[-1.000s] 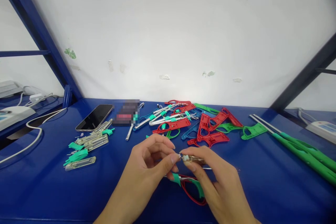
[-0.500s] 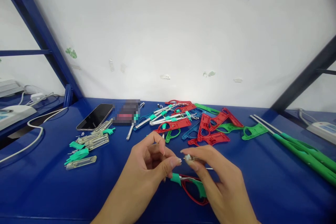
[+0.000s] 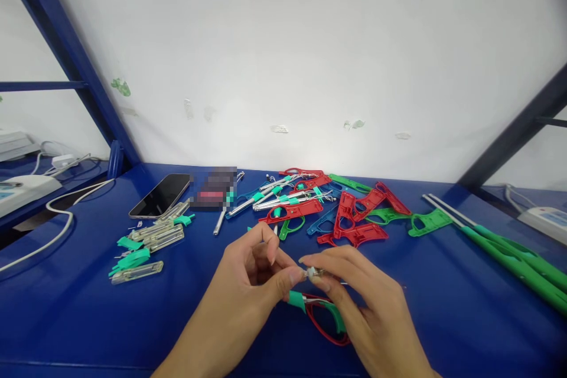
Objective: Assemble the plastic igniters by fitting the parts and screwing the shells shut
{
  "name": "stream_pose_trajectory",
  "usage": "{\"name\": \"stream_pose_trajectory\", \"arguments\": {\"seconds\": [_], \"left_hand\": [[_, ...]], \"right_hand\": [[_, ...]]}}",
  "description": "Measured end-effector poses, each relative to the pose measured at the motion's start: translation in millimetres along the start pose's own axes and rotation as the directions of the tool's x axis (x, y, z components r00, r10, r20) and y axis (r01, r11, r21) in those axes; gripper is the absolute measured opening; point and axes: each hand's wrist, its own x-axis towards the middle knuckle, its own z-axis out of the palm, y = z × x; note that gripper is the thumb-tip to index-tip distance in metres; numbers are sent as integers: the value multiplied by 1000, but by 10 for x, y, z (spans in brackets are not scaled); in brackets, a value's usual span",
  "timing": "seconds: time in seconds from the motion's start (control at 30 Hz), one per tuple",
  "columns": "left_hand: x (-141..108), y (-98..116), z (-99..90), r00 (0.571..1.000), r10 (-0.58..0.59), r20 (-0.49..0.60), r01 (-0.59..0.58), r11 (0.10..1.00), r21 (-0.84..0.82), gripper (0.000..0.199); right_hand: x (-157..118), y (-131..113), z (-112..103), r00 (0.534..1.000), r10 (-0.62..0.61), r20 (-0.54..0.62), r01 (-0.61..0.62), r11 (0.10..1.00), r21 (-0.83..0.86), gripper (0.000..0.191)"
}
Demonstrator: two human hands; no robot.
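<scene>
Pinching a small, shiny, whitish part (image 3: 315,272) in the right hand (image 3: 370,307).
The left hand's (image 3: 248,283) fingertips press together beside it, near a curvy red plastic handle (image 3: 333,341).

Left hand (image 3: 248,283): thumb against curled fingers, forefinger bent, raised. Right hand (image 3: 370,298): thumb, fingers pinched, tips near left's.

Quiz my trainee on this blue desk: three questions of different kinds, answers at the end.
1. True or false: the phone lies to the left of the red frames.
2. Where do the two long green handles lie?
A) Beside the phone
B) At the right side of the desk
C) Under the left hand
3. Fill in the blank: the ____ hand grips the small pale-ended part.

Key: 1 true; 2 B; 3 right
</scene>
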Motion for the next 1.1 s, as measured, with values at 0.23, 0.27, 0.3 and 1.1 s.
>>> {"name": "stream_pose_trajectory", "arguments": {"seconds": [0.23,0.27,0.3,1.1], "left_hand": [[-32,63,0,1000,25,-11,-23,989,147,48],[-32,72,4,1000,20,-11,-18,985,171,46],[-32,77,7,1000,12,-12,-10,981,194,43],[16,7,36,998,62,-5,-59,966,252,45]], "right_hand": [[-29,36,-23,999,-18,29,17,999,34,24],[-33,44,-23,999,-26,37,24,999,38,23],[-36,50,-22,998,-33,44,32,999,41,22],[-27,57,-113,998,24,57,-23,1000,-17,18]]}}
